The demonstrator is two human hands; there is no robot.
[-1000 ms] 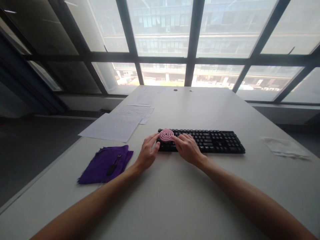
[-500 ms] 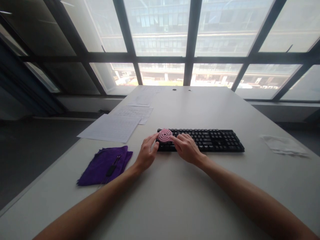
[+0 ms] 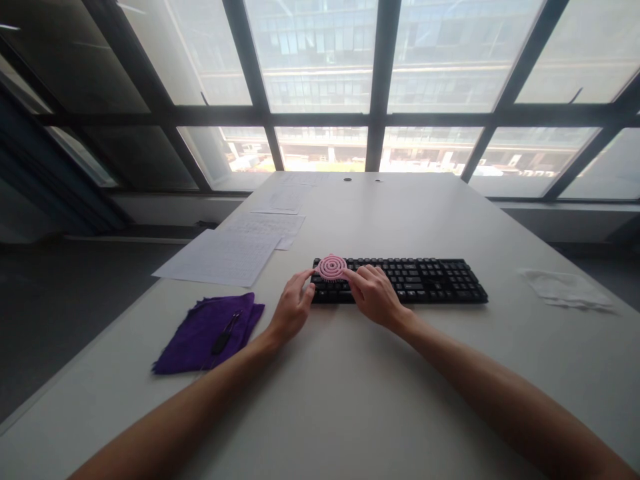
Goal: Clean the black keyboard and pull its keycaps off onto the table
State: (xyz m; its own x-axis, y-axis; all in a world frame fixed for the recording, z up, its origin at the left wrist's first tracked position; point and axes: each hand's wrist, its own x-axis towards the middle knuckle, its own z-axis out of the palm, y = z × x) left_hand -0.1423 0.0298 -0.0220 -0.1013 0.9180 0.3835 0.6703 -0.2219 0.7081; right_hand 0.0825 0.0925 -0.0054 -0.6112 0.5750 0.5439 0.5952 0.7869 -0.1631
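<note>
Over the left end of a black keyboard [image 3: 425,279] is a pink round brush [image 3: 331,267] with concentric rings on top and short bristles along its lower edge. My right hand [image 3: 374,293] is closed, with its index finger and thumb at the brush's right side. At the keyboard's left end, my left hand [image 3: 291,303] has its fingers stretched out and the thumb apart. Its fingertips reach the keyboard's edge, close to the brush's left side; whether they touch the brush I cannot tell.
A folded purple cloth [image 3: 193,337] lies left of my left forearm, with a small black looped tool [image 3: 223,340] on it. Printed papers [image 3: 220,257] run along the table's left side. A white cloth or tissue [image 3: 565,290] lies at the right. Windows stand behind the table [image 3: 380,400].
The pink brush has shifted slightly right and away from me over the keys, and its tilt has changed a little. Both hands stay at nearly the same places.
</note>
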